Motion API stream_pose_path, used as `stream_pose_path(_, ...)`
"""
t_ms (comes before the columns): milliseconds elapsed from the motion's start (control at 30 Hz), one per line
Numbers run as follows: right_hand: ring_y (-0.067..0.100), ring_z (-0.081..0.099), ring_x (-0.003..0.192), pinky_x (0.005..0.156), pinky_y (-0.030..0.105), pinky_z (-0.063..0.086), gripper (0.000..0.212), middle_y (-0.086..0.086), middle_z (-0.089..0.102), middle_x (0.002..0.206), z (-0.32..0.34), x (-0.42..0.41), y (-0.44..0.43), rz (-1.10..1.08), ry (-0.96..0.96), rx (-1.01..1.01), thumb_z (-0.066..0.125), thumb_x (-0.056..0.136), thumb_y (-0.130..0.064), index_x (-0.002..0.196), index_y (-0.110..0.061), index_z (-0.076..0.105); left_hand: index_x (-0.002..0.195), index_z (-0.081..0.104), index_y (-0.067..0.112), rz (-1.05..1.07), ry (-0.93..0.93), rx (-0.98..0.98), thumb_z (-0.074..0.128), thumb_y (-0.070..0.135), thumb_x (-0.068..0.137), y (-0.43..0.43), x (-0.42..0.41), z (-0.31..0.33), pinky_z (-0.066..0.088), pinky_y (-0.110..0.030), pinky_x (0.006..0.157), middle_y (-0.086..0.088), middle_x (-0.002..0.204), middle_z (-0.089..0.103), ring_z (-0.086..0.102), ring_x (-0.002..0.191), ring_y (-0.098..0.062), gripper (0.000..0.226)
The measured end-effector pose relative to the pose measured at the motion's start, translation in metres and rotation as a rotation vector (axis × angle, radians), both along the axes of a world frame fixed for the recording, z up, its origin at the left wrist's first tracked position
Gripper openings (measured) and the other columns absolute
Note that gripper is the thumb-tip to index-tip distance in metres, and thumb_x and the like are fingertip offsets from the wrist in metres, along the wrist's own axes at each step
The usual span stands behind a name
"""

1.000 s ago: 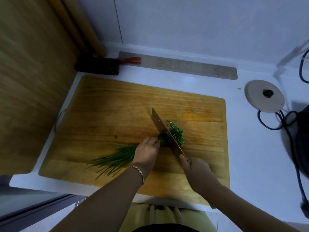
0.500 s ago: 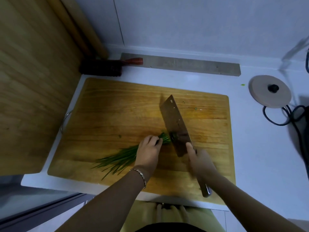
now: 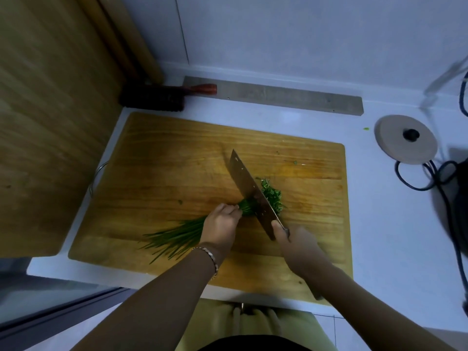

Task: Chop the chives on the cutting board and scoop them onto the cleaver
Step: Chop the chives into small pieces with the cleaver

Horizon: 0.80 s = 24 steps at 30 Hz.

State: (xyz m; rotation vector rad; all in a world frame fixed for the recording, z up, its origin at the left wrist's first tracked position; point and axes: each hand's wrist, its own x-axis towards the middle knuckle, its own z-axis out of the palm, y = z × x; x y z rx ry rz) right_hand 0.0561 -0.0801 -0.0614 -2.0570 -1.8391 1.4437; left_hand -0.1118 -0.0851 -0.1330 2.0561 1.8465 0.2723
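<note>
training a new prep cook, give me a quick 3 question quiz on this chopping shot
1. True or false: the left hand pins the chives to the cutting board.
2. On which side of the cleaver does the chopped pile lie? A) the left-hand side B) the side away from the left hand
3. Fill in: the right hand grips the cleaver's ____.

Key: 1 true; 2 B; 3 handle

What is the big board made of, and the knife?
The cutting board looks like wood: golden-brown, with grain lines running along it. The cleaver blade looks like metal, probably steel: dull grey and flat. Its handle is hidden inside the right hand.
</note>
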Motion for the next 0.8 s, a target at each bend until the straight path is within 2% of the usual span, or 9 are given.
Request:
stream_pose_path(100,0.012,0.042,0.046,0.049,0.026,0.037,0.044,-0.001,0.044,0.053,0.000,0.004,-0.003,0.022,-0.032,-0.032,0.037,0.096,-0.039,0.066,-0.010,0.052,0.084,0.073,-0.002,-0.013,0.004,-0.012,0.078,-0.022,0.041,0.001,-0.001,-0.002,0.060,-0.047,0.058,-0.020,0.087,0.074,0.069,0.078,-0.040,0.048)
stream_pose_path(167,0.014,0.043,0.046,0.049,0.030,0.041,0.047,0.001,0.046,0.053,0.001,0.011,-0.008,0.002,-0.039,-0.071,0.038,0.096,-0.039,0.070,-0.004,0.056,0.100,0.069,-0.005,0.004,-0.016,-0.033,0.068,-0.024,0.058,0.002,-0.001,-0.001,0.056,-0.052,0.077,-0.024,0.105,0.069,0.062,0.098,-0.045,0.046)
stream_pose_path(233,0.013,0.044,0.046,0.049,0.029,0.040,0.047,0.001,0.047,0.054,0.001,0.013,-0.011,0.005,-0.051,-0.078,0.038,0.096,-0.040,0.072,-0.004,0.057,0.115,0.061,-0.004,-0.008,-0.007,-0.046,0.057,-0.020,0.075,0.001,0.000,-0.001,0.047,-0.049,0.094,-0.022,0.123,0.061,0.051,0.117,-0.042,0.044)
stream_pose_path(300,0.010,0.040,0.043,0.045,0.022,0.034,0.046,-0.002,0.044,0.052,-0.003,0.005,-0.008,0.036,-0.067,-0.036,0.037,0.096,-0.039,0.062,-0.012,0.049,0.122,0.056,-0.001,-0.003,0.000,-0.063,0.053,-0.015,0.081,0.001,0.000,-0.003,0.042,-0.046,0.100,-0.018,0.131,0.056,0.045,0.124,-0.037,0.044)
stream_pose_path(400,0.010,0.041,0.044,0.043,0.020,0.031,0.044,-0.003,0.044,0.052,-0.009,-0.010,0.000,0.053,-0.074,0.027,0.037,0.097,-0.039,0.059,-0.018,0.044,0.117,0.061,0.001,-0.012,0.018,-0.020,0.060,-0.013,0.077,0.001,-0.001,-0.001,0.049,-0.043,0.091,-0.017,0.125,0.061,0.052,0.117,-0.036,0.043)
stream_pose_path(467,0.010,0.041,0.043,0.043,0.020,0.031,0.044,-0.003,0.044,0.051,-0.012,-0.010,-0.001,0.021,-0.052,0.029,0.037,0.097,-0.038,0.058,-0.018,0.044,0.094,0.072,0.001,-0.028,0.015,-0.008,0.079,-0.015,0.053,0.002,-0.003,0.000,0.059,-0.040,0.066,-0.017,0.098,0.072,0.067,0.091,-0.036,0.044)
stream_pose_path(533,0.009,0.039,0.041,0.043,0.020,0.030,0.046,-0.004,0.042,0.049,-0.011,-0.003,-0.009,-0.006,-0.036,0.007,0.038,0.097,-0.037,0.055,-0.018,0.044,0.080,0.074,0.002,-0.035,0.024,-0.026,0.086,-0.014,0.039,0.002,-0.002,0.000,0.059,-0.035,0.052,-0.014,0.083,0.074,0.070,0.075,-0.032,0.046)
stream_pose_path(700,0.010,0.040,0.043,0.044,0.021,0.032,0.046,-0.002,0.044,0.051,-0.009,-0.002,-0.006,-0.046,-0.001,-0.015,0.037,0.097,-0.037,0.057,-0.016,0.046,0.080,0.073,0.001,-0.003,0.014,-0.025,0.085,-0.010,0.048,0.000,0.001,0.002,0.056,-0.032,0.047,-0.015,0.088,0.070,0.068,0.071,-0.032,0.036)
stream_pose_path(800,0.012,0.043,0.048,0.048,0.023,0.035,0.044,-0.002,0.045,0.053,-0.008,-0.007,0.009,-0.159,0.086,-0.067,0.036,0.097,-0.039,0.064,-0.014,0.052,0.097,0.070,-0.002,0.026,0.022,0.018,0.077,-0.011,0.065,-0.004,0.003,0.001,0.058,-0.038,0.064,-0.017,0.102,0.069,0.066,0.088,-0.036,0.035)
